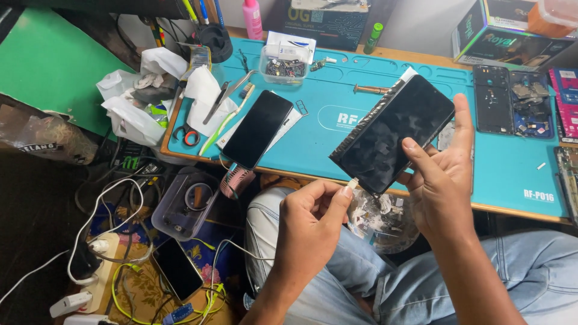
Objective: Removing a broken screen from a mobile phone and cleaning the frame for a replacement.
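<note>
Presently, head view: right hand (442,186) holds a black phone screen panel (394,133) tilted above the near edge of the worktop (337,114), its fingers wrapped round the panel's right side, the forefinger laid on the glass and the thumb raised past the far corner. Panel is a flat rounded rectangle, glossy black, with faint faceted reflections; a ridged silvery strip runs along its left long edge. Left hand (310,225) is closed in a pinch, thumb and forefinger nipping a small pale tab (353,181) at the panel's near lower corner.

Worktop is wood-edged and covered by a teal rubbery mat with moulded recesses. On the mat, left of the held panel, a second black phone (257,128) lies flat, smooth and unlit, its near end overhanging the edge, resting on white paper. Far of it stands a clear plastic tub (283,65) of small parts. Right and far lies an opened phone chassis (513,99), dark, with exposed matte internals.

Crumpled white tissue (201,96) and a thin plastic bag sit at the left end. On the floor, near left: a third phone (176,269), glossy, among tangled white and yellow cables. Blue denim knees below.
</note>
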